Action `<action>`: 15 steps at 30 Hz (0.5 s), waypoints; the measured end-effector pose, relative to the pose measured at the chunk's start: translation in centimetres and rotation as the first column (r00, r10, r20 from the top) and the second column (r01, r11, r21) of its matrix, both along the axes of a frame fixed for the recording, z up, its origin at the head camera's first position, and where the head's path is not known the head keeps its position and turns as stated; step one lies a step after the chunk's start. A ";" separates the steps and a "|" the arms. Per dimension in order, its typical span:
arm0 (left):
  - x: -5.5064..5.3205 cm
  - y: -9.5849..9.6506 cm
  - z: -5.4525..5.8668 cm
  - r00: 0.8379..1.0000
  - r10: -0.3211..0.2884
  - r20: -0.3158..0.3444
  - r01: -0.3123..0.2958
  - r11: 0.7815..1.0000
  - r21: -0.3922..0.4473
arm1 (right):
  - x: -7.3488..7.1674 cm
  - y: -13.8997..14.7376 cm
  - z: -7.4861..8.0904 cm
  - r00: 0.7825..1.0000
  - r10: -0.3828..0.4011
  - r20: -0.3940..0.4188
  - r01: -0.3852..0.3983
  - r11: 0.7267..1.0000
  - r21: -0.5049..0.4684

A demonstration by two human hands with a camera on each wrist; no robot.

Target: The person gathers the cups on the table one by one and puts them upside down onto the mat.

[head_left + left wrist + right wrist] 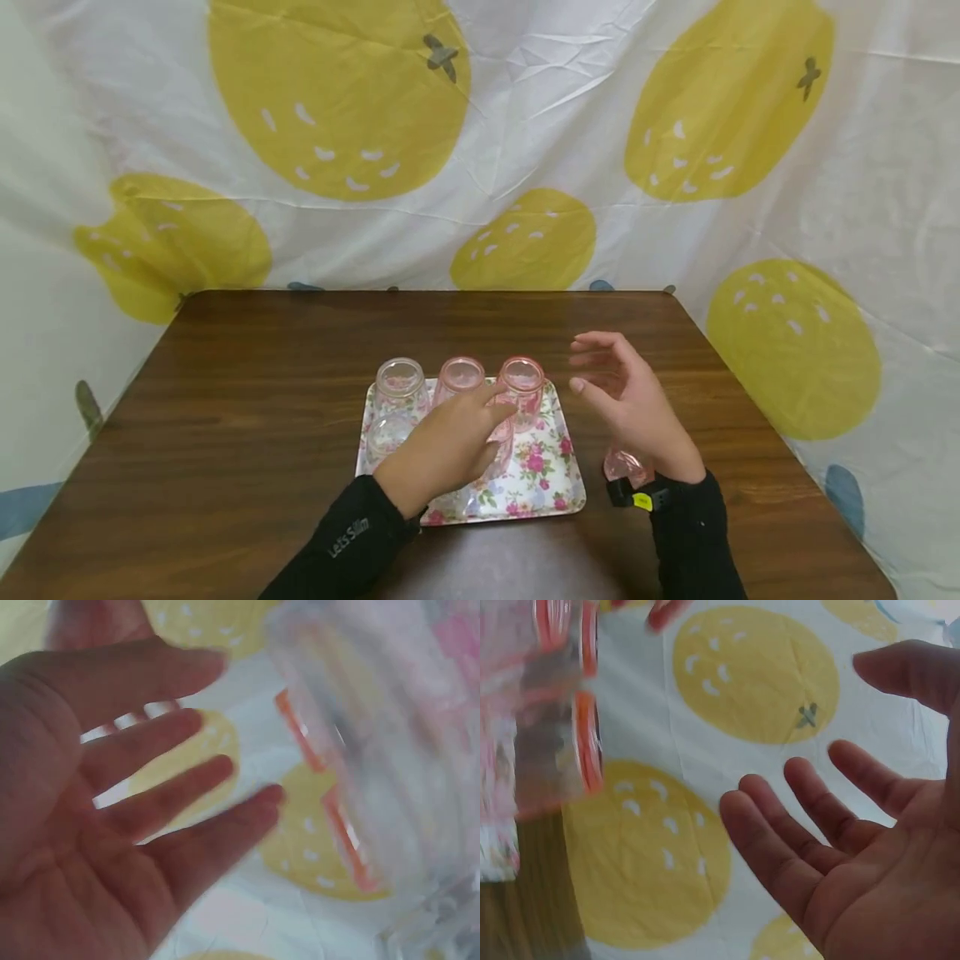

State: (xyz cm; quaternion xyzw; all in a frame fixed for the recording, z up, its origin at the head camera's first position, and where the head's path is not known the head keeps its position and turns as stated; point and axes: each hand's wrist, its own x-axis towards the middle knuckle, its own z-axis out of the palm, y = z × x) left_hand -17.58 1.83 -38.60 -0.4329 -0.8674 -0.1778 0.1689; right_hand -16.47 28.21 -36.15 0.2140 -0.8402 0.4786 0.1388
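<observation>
My left hand (450,437) hovers over a floral tray (558,492), its fingers loosely extended and holding nothing. In the tray's back row stand a clear glass (400,383), a pale pink glass (459,377) and a deeper pink glass (522,379). Nearer me are another clear glass (388,435) and a pink glass (501,454) partly covered by my left hand. To the right of the tray, my right hand (637,400) is raised with fingers apart from the thumb and nothing between them. In the right wrist view, a red-rimmed glass (555,754) lies beyond the fingertips.
A pink glass object (628,467) is on the brown table (262,400) right of the tray, partly hidden by my right wrist. A white cloth with yellow fruit prints (525,242) hangs behind the table and along its sides.
</observation>
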 end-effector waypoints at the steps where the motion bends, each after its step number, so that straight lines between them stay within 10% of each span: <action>1: -0.1 -0.1 0.3 1.000 -0.012 -0.022 0.013 0.999 0.049 | 0.2 0.6 0.3 0.999 -0.036 -0.012 0.036 0.997 0.067; 5: -0.4 -1.1 1.8 0.998 -0.011 -0.061 0.023 0.977 0.211 | 0.6 2.4 1.7 0.990 -0.121 -0.078 0.141 0.927 0.348; 15: -1.4 -5.2 4.8 0.995 0.096 -0.032 -0.078 0.929 0.363 | 0.8 1.4 2.1 0.992 -0.100 0.080 -0.010 0.562 0.827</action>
